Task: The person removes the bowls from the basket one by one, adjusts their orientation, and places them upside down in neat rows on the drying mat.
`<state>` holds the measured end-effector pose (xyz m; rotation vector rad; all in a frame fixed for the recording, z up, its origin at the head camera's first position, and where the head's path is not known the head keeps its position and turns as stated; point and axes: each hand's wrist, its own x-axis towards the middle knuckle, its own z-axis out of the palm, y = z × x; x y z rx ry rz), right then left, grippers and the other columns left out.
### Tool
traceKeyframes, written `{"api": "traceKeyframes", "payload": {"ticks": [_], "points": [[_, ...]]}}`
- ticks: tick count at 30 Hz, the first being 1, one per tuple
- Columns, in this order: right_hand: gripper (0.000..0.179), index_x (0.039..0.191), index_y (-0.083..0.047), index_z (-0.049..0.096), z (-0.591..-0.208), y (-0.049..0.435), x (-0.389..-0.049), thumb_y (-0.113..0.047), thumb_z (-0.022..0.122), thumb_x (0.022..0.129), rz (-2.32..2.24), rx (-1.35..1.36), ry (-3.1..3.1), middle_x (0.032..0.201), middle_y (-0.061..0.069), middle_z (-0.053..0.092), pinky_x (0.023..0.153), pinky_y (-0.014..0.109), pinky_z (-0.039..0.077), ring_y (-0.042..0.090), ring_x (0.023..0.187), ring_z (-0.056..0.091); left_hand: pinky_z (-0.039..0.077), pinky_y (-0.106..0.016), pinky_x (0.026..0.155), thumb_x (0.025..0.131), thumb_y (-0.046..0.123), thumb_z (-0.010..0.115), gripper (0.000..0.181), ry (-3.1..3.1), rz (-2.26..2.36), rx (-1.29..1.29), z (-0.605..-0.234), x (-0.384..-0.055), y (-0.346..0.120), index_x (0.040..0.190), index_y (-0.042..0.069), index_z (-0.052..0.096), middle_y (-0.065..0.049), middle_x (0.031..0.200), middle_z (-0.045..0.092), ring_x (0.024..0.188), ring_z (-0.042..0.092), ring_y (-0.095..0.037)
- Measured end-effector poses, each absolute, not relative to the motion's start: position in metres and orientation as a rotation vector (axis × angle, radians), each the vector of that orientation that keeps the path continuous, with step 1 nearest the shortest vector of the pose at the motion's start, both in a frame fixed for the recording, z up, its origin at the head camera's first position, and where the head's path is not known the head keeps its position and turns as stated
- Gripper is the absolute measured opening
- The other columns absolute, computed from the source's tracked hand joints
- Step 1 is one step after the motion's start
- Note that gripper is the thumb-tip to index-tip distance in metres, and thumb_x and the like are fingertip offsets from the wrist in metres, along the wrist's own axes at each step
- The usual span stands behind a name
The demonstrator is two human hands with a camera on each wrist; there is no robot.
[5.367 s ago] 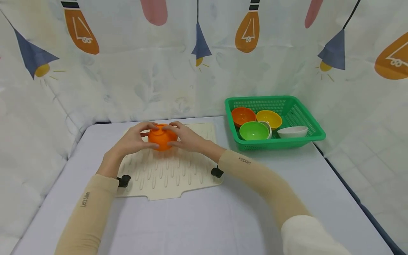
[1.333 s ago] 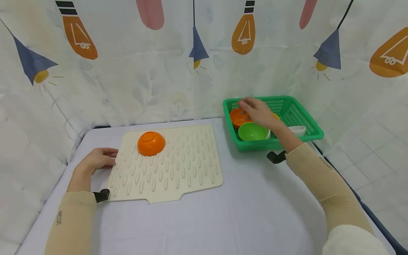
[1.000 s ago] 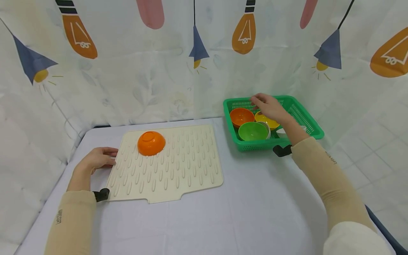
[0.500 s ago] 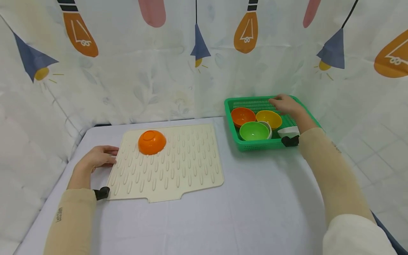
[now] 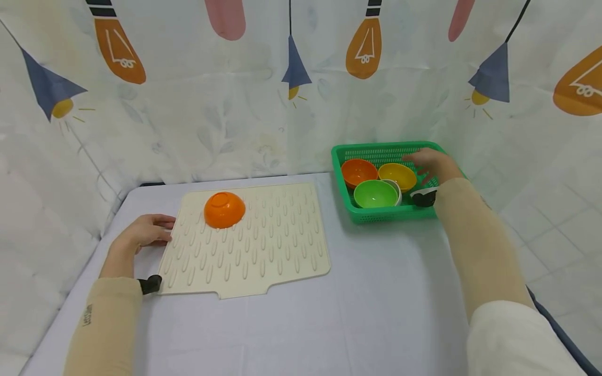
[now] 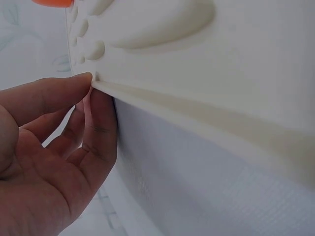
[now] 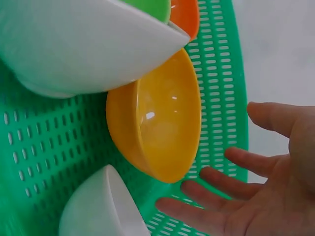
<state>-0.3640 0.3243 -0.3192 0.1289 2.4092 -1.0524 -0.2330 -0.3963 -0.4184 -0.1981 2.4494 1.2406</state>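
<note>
At the left edge of a cream drying mat [image 5: 277, 245], my left hand [image 5: 148, 232] pinches the edge between thumb and index finger, as the left wrist view shows. An orange bowl [image 5: 224, 210] lies upside down on the mat's back left. My right hand [image 5: 435, 163] is over the right part of a green basket [image 5: 376, 215], fingers spread and holding nothing. Nearest to its fingertips in the right wrist view are a yellow bowl [image 7: 170, 118] and a white bowl [image 7: 93, 211], both tipped sideways in that view.
Also in the basket are another orange bowl [image 5: 359, 172], a green bowl [image 5: 376, 194] and a second white bowl [image 7: 88, 44]. A white cloth [image 5: 301, 329] covers the table. A patterned curtain [image 5: 211, 125] hangs behind it.
Earlier both hands held the orange bowl over the mat; now it rests there upside down. My left hand went to the mat's edge. My right hand moved over the basket, rightward, then lower.
</note>
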Motion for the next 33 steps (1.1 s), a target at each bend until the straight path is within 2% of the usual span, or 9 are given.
{"api": "traceKeyframes", "payload": {"ticks": [3,10,15,19,21,27,28,30,33], "points": [[0.085,0.158,0.005,-0.014,-0.324,0.324,-0.367,-0.039,0.039,0.11,-1.081,0.149,2.374,0.16,0.042,0.001,0.104,0.061,0.045,0.059,0.144,0.02,0.058,-0.027,0.08,0.092,-0.006,0.067,0.07,2.458,1.229,-0.2,-0.419,-0.234,-0.397,0.151,-0.016,0.03,-0.035,0.144,0.041,0.093,0.062,-0.012],[0.08,0.159,0.011,0.01,-0.343,0.326,-0.384,-0.039,0.048,0.108,-1.153,0.262,2.263,0.162,0.037,0.009,0.092,0.052,0.056,0.055,0.141,0.031,0.057,-0.027,0.08,0.092,-0.006,0.067,0.07,2.462,1.243,-0.194,-0.42,-0.233,-0.397,0.151,-0.016,0.029,-0.035,0.145,0.04,0.094,0.062,-0.012],[0.076,0.16,0.008,0.006,-0.351,0.329,-0.386,-0.027,0.049,0.108,-1.248,0.325,2.2,0.163,0.033,0.01,0.092,0.053,0.056,0.05,0.14,0.035,0.057,-0.027,0.08,0.091,-0.006,0.067,0.071,2.465,1.234,-0.197,-0.422,-0.234,-0.398,0.151,-0.016,0.03,-0.035,0.145,0.04,0.095,0.061,-0.013],[0.067,0.157,0.013,0.005,-0.344,0.323,-0.374,-0.017,0.043,0.11,-1.255,0.286,2.22,0.161,0.037,0.01,0.099,0.053,0.051,0.053,0.136,0.041,0.057,-0.027,0.08,0.091,-0.007,0.067,0.072,2.468,1.226,-0.204,-0.422,-0.235,-0.398,0.151,-0.016,0.03,-0.035,0.146,0.04,0.096,0.061,-0.014],[0.065,0.158,0.012,0.007,-0.347,0.328,-0.378,-0.012,0.042,0.11,-1.253,0.296,2.23,0.161,0.035,0.011,0.098,0.052,0.052,0.05,0.128,0.05,0.057,-0.027,0.08,0.091,-0.006,0.067,0.072,2.47,1.224,-0.206,-0.422,-0.235,-0.398,0.151,-0.016,0.03,-0.035,0.146,0.04,0.096,0.061,-0.014],[0.064,0.159,0.009,0.003,-0.341,0.325,-0.372,-0.005,0.041,0.109,-1.217,0.275,2.293,0.163,0.035,0.004,0.098,0.05,0.052,0.052,0.131,0.047,0.057,-0.027,0.08,0.09,-0.007,0.067,0.071,2.467,1.23,-0.209,-0.421,-0.235,-0.397,0.151,-0.016,0.03,-0.034,0.145,0.041,0.095,0.061,-0.013],[0.063,0.159,0.01,0.004,-0.338,0.322,-0.368,-0.004,0.04,0.109,-1.207,0.272,2.312,0.163,0.035,0.005,0.1,0.05,0.051,0.053,0.135,0.042,0.057,-0.027,0.08,0.09,-0.007,0.067,0.071,2.467,1.23,-0.206,-0.421,-0.235,-0.397,0.15,-0.016,0.03,-0.035,0.145,0.041,0.095,0.061,-0.013],[0.062,0.159,0.011,0.007,-0.337,0.321,-0.368,-0.003,0.042,0.108,-1.192,0.269,2.341,0.162,0.036,0.01,0.099,0.048,0.052,0.052,0.134,0.044,0.057,-0.027,0.08,0.09,-0.007,0.067,0.071,2.464,1.23,-0.203,-0.421,-0.234,-0.397,0.15,-0.016,0.03,-0.035,0.145,0.041,0.095,0.061,-0.013],[0.061,0.158,0.012,0.015,-0.339,0.321,-0.372,0.0,0.045,0.107,-1.189,0.296,2.382,0.159,0.036,0.021,0.097,0.046,0.054,0.047,0.127,0.054,0.057,-0.027,0.08,0.09,-0.006,0.066,0.071,2.464,1.226,-0.193,-0.421,-0.235,-0.397,0.15,-0.017,0.03,-0.035,0.145,0.041,0.096,0.061,-0.013]]}}
